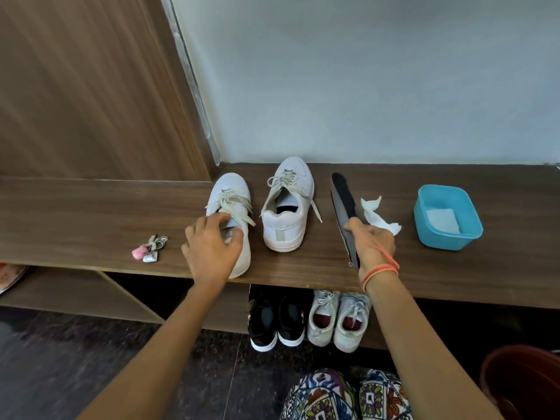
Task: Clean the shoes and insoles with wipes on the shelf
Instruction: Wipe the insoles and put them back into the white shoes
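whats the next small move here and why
Probably draw the insole out of the left shoe: the left hand grips it at the opening, while the right hand holds a dark insole on edge with the wipe by its fingers, so one insole seems out.

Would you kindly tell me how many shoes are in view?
6: two white shoes on the shelf, two black shoes and two grey shoes beneath it. More may be hidden below.

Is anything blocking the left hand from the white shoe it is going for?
Nothing visible. The left hand already holds the near white shoe at its opening. Only the shoe's own loose laces lie just beyond the fingers.
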